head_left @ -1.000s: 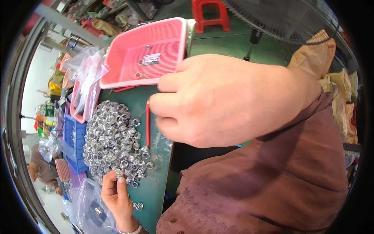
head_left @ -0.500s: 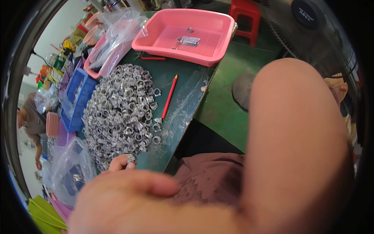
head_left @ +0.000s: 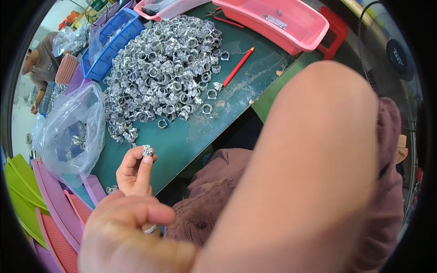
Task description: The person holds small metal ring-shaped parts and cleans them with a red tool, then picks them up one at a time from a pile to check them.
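Fingertips of the left hand (head_left: pixel 134 170) are pinching a small silver ring (head_left: pixel 147 150) just above the green table (head_left: pixel 191 136), near the edge of the big ring pile (head_left: pixel 164 73). The right hand (head_left: pixel 132 236) is looming close to the camera, blurred, fingers loosely curled and holding nothing visible.

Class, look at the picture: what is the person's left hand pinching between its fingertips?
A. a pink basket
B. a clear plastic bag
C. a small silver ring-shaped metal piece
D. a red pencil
C: the left hand pinches a small silver ring piece at its fingertips, just in front of the heap of silver rings, while the red pencil lies apart on the green table.
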`<move>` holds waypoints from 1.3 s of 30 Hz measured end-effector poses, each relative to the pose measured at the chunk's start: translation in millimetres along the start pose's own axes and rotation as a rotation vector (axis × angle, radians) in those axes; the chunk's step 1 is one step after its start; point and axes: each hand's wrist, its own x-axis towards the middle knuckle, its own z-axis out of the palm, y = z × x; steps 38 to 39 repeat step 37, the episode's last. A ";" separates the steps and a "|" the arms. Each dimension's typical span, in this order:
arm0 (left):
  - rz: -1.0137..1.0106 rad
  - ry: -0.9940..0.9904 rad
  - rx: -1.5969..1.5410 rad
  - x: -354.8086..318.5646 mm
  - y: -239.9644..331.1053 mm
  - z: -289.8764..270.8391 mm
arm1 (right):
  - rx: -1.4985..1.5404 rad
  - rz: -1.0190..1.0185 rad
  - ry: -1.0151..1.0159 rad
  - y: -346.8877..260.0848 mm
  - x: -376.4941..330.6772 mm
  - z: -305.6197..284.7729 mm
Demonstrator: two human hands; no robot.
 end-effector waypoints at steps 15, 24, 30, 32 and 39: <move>0.078 0.117 -0.507 7.8 -48.2 -3.6 | -0.501 0.652 -0.022 131.2 -78.0 150.4; 0.109 0.193 -0.512 1.8 -58.1 -20.5 | -0.426 0.626 0.057 123.3 -70.0 113.5; 0.115 0.220 -0.468 2.2 -62.5 -22.7 | 0.714 0.458 0.552 103.7 0.6 84.1; 0.124 0.244 -0.441 1.4 -62.7 -23.9 | 1.051 0.357 0.675 92.1 43.4 98.4; 0.173 0.292 -0.350 -2.3 -62.0 -25.7 | 1.361 0.394 0.176 65.9 115.2 117.6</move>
